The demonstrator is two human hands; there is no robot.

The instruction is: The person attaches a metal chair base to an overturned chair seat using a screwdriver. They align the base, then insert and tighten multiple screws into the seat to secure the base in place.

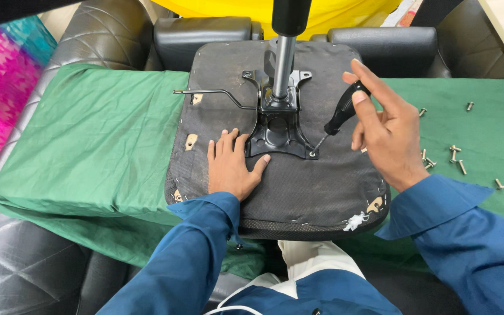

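An upturned office chair seat [316, 181] lies on a green cloth, its black underside facing up. A black metal mounting plate [276, 131] with a grey gas-lift cylinder [283, 64] is fixed at its middle. My left hand [233, 166] presses flat on the seat base, thumb touching the plate's near left corner. My right hand [383, 128] grips a black-handled screwdriver [342, 114], whose tip sits on a screw [312, 154] at the plate's near right corner.
A thin metal lever [211, 93] sticks out left from the plate. Several loose screws [456, 154] lie on the green cloth [88, 140] to the right. Black leather cushions [202, 32] sit behind, pink fabric at far left.
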